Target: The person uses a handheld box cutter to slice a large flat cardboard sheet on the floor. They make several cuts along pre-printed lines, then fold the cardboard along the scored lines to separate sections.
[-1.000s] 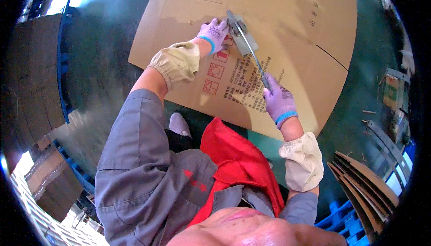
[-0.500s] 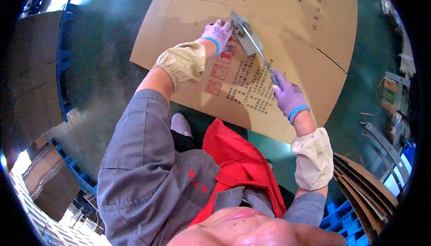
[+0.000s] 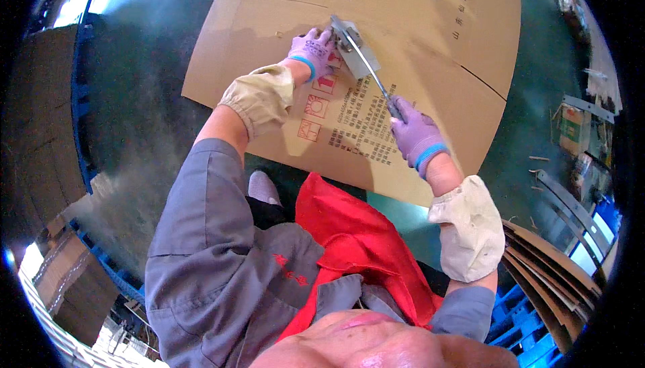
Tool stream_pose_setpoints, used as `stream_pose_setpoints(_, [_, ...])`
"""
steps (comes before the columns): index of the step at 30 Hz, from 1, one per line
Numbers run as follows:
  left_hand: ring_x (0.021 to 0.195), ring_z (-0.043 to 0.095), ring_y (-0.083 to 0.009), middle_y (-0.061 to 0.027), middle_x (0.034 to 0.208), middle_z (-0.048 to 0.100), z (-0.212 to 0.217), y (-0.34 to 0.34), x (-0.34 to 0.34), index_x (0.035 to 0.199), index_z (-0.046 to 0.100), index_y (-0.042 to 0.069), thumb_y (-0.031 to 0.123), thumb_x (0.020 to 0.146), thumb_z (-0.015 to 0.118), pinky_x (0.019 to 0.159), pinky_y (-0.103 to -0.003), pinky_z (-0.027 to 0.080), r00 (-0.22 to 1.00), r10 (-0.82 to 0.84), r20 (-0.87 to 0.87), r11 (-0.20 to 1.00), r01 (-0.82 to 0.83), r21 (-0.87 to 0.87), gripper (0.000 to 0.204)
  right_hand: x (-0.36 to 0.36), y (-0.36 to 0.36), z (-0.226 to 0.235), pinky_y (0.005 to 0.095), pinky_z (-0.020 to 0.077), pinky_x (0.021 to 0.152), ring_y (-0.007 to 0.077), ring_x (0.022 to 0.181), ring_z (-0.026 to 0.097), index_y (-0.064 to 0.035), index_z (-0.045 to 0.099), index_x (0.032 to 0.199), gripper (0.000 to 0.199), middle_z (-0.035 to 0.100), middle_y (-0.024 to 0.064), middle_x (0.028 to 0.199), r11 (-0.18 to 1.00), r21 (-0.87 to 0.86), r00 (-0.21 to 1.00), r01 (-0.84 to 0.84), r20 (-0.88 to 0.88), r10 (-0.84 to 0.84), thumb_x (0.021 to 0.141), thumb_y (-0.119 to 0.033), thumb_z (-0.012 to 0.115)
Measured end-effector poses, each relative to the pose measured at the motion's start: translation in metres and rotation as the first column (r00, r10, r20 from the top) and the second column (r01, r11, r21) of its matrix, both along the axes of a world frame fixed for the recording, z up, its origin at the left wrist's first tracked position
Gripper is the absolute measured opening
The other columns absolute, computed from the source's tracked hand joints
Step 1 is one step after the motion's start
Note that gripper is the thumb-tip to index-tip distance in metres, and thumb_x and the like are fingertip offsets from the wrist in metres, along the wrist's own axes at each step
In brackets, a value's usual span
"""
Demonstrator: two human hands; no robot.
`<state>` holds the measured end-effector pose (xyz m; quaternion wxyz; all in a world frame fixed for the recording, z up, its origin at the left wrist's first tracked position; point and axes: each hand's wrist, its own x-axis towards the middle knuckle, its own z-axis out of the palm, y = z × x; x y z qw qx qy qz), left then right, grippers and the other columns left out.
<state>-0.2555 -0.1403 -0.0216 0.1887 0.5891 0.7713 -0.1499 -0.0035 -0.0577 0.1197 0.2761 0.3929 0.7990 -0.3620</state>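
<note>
A broad sheet of printed brown cardboard lies in front of me. On it rests a flat grey metal plate, crossed by a long, thin metal tool with a dark handle. My right hand, in a purple glove, is closed around that handle at its near end. My left hand, gloved alike, lies on the cardboard with fingers stretched out, its fingertips against the plate's left edge near the tool's far end. Whether they grip anything there is hard to see.
Stacked cardboard stands at the left beside a blue pallet edge. More cardboard sheets lean at the lower right above a blue pallet. Curved grey metal strips and a small box lie at the right.
The whole view has shifted a little, so the cardboard and both hands appear farther left and slightly higher. On the cardboard, the hands, plate and tool stay in nearly the same place.
</note>
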Motion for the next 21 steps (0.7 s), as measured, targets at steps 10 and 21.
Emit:
stream_pose_setpoints(10, [0.138, 0.033, -0.0317, -0.0088, 0.153, 0.027, 0.005, 0.005, 0.004, 0.142, 0.042, 0.012, 0.043, 0.079, 0.07, 0.099, -0.049, 0.045, 0.999, -0.002, -0.034, 0.999, 0.0, -0.049, 0.076, 0.048, -0.032, -0.073, 0.0473, 0.0503, 0.088, 0.0366, 0.101, 0.063, -0.0179, 0.036, 0.144, 0.051, 0.063, 0.0189, 0.118, 0.993, 0.11, 0.965, 0.033, -0.261, -0.003, 0.095, -0.023, 0.05])
stream_pose_setpoints(21, [0.138, 0.033, -0.0321, -0.0095, 0.154, 0.025, 0.0, 0.007, 0.005, 0.141, 0.042, 0.011, 0.046, 0.078, 0.071, 0.1, -0.047, 0.046, 0.997, -0.011, -0.081, 0.994, 0.003, -0.108, 0.077, 0.04, -0.028, -0.064, 0.0497, 0.0498, 0.087, 0.0396, 0.101, 0.063, -0.018, 0.036, 0.142, 0.049, 0.063, 0.0216, 0.116, 0.996, 0.091, 0.977, 0.004, -0.214, 0.016, 0.095, -0.023, 0.05])
